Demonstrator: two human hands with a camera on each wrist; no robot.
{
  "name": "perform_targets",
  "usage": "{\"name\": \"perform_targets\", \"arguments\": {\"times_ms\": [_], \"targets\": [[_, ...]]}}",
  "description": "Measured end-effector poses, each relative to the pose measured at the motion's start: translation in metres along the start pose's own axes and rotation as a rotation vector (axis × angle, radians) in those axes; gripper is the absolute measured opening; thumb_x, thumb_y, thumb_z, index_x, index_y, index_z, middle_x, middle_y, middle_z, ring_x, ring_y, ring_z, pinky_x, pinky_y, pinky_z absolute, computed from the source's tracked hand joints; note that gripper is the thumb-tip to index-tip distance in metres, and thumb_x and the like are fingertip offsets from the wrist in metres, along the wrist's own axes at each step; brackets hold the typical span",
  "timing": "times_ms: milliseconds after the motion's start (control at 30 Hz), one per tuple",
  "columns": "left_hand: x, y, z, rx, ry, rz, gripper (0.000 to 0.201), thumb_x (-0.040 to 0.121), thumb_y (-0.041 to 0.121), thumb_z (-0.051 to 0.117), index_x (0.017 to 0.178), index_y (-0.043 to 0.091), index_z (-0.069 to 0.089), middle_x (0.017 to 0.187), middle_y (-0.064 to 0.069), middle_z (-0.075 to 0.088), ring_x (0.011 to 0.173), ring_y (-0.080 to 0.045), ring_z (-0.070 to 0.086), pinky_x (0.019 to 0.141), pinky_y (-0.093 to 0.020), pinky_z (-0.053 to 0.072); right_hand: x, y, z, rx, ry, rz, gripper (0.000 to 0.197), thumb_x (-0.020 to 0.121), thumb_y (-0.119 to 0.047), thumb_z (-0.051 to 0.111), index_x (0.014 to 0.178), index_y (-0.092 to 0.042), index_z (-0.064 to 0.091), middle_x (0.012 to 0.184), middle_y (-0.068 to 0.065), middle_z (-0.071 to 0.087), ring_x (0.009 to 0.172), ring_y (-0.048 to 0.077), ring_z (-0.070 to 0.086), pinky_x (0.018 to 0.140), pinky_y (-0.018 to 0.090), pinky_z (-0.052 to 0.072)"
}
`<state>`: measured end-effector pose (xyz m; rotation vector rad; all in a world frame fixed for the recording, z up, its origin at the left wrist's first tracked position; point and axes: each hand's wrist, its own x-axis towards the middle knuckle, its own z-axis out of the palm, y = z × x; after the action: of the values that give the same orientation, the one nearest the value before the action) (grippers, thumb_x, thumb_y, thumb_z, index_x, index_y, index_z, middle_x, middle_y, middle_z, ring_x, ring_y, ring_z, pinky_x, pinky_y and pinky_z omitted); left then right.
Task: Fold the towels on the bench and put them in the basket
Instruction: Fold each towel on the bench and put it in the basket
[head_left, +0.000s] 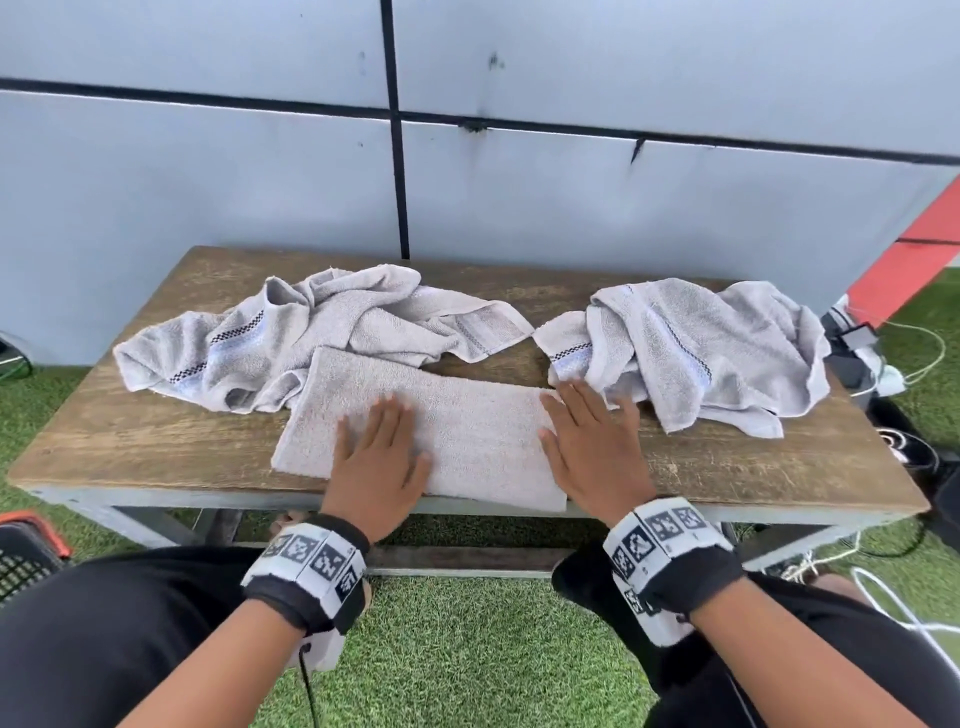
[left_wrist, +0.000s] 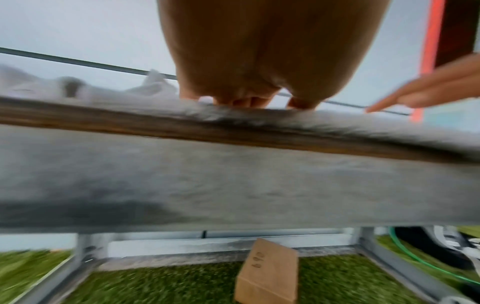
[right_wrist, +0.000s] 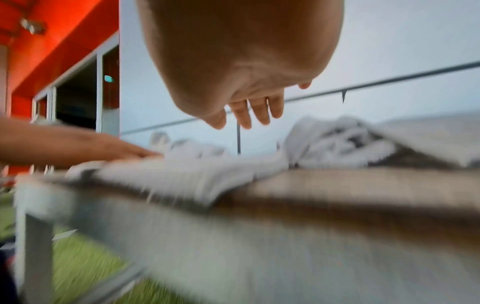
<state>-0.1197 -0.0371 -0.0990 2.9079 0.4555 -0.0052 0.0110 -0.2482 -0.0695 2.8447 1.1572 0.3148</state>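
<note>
On the brown wooden bench, the flat left hand and flat right hand smooth the grey folded towel; folding it again seems next.

The right hand is hovering with straight fingers above the blurred grey towel that is lying on the desk, while the left hand is pressing it flat.

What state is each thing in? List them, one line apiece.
Flat grey folded towel: folded into a strip, lying at the bench's near edge under both hands.
Left crumpled grey striped towel: unfolded, bunched.
Right crumpled grey striped towel: unfolded, bunched.
Left hand: flat, pressing the strip.
Right hand: flat, at the strip's right end.
Black mesh basket: contents hidden.
</note>
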Motion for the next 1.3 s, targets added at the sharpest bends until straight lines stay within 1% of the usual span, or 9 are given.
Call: {"name": "perform_targets", "arguments": {"times_ms": [133,267,433,567,667,800,1033,1200,1300], "targets": [[-0.009,0.063,0.005,0.031,-0.059,0.293,0.064,0.092,0.049,0.008,0.150,0.023,0.008,0.157,0.004,0.000,0.142,-0.011,-0.010,0.114,-0.048,-0.014,0.031,0.020,-0.033,-0.015,-0.111,-0.042,0.032,0.096,-0.035,0.035,0.115,-0.025,0.060,0.113,-0.007,0.061,0.117,0.020,0.042,0.092,0.043,0.016],[-0.006,0.094,0.022,-0.050,0.008,0.342,0.056,0.094,0.049,0.029,0.144,0.022,0.032,0.154,0.005,0.026,0.143,-0.012,0.017,0.118,-0.044,-0.002,0.055,0.032,-0.028,-0.055,-0.267,-0.049,0.029,0.095,-0.031,0.037,0.096,-0.023,0.066,0.096,-0.003,0.067,0.104,0.022,0.050,0.093,0.045,0.024],[0.000,0.098,0.033,-0.017,0.129,0.347,0.054,0.074,0.056,0.055,0.115,0.022,0.062,0.123,0.005,0.062,0.118,-0.015,0.056,0.105,-0.044,0.037,0.054,0.043,-0.007,0.096,-0.237,0.003,0.026,0.093,-0.033,0.043,0.107,-0.027,0.065,0.110,-0.006,0.066,0.110,0.020,0.052,0.099,0.048,0.021],[-0.006,0.094,0.036,0.023,0.231,0.377,0.056,0.051,0.049,0.081,0.097,0.023,0.064,0.106,0.006,0.067,0.104,-0.017,0.062,0.095,-0.041,0.044,0.053,0.045,0.001,0.150,-0.214,0.009,0.028,0.093,-0.037,0.045,0.116,-0.027,0.058,0.115,-0.005,0.065,0.114,0.018,0.051,0.099,0.045,0.019],[-0.012,0.092,0.039,0.034,0.253,0.369,0.056,0.051,0.049,0.081,0.096,0.023,0.062,0.105,0.006,0.066,0.103,-0.018,0.062,0.096,-0.040,0.041,0.052,0.046,0.005,0.170,-0.269,-0.013,0.028,0.092,-0.039,0.046,0.114,-0.028,0.061,0.116,-0.007,0.064,0.117,0.017,0.050,0.099,0.045,0.018],[-0.014,0.092,0.044,-0.002,0.316,0.383,0.041,0.066,0.048,0.067,0.098,0.022,0.065,0.108,0.005,0.066,0.107,-0.018,0.060,0.099,-0.039,0.030,0.052,0.043,0.009,0.168,-0.287,-0.006,0.029,0.091,-0.039,0.048,0.115,-0.029,0.061,0.122,-0.007,0.061,0.120,0.016,0.047,0.099,0.045,0.018],[-0.020,0.098,0.044,-0.088,0.373,0.423,0.023,0.080,0.044,0.056,0.089,0.026,0.067,0.099,0.010,0.067,0.101,-0.015,0.061,0.096,-0.037,0.035,0.047,0.038,0.009,0.153,-0.286,-0.002,0.031,0.095,-0.033,0.042,0.118,-0.025,0.060,0.118,0.000,0.059,0.118,0.021,0.048,0.099,0.044,0.019],[-0.024,0.103,0.042,-0.124,0.421,0.435,0.015,0.080,0.038,0.059,0.085,0.027,0.068,0.091,0.010,0.067,0.091,-0.014,0.062,0.094,-0.036,0.035,0.048,0.036,0.004,0.182,-0.276,0.013,0.023,0.090,-0.037,0.051,0.104,-0.023,0.062,0.109,-0.003,0.060,0.111,0.019,0.051,0.100,0.045,0.024],[-0.029,0.104,0.036,-0.163,0.474,0.435,0.012,0.080,0.036,0.060,0.084,0.026,0.067,0.086,0.009,0.065,0.084,-0.014,0.060,0.088,-0.035,0.036,0.048,0.042,-0.005,0.352,-0.287,0.052,0.015,0.084,-0.034,0.057,0.094,-0.023,0.061,0.096,-0.008,0.059,0.098,0.014,0.055,0.099,0.042,0.031]]}}
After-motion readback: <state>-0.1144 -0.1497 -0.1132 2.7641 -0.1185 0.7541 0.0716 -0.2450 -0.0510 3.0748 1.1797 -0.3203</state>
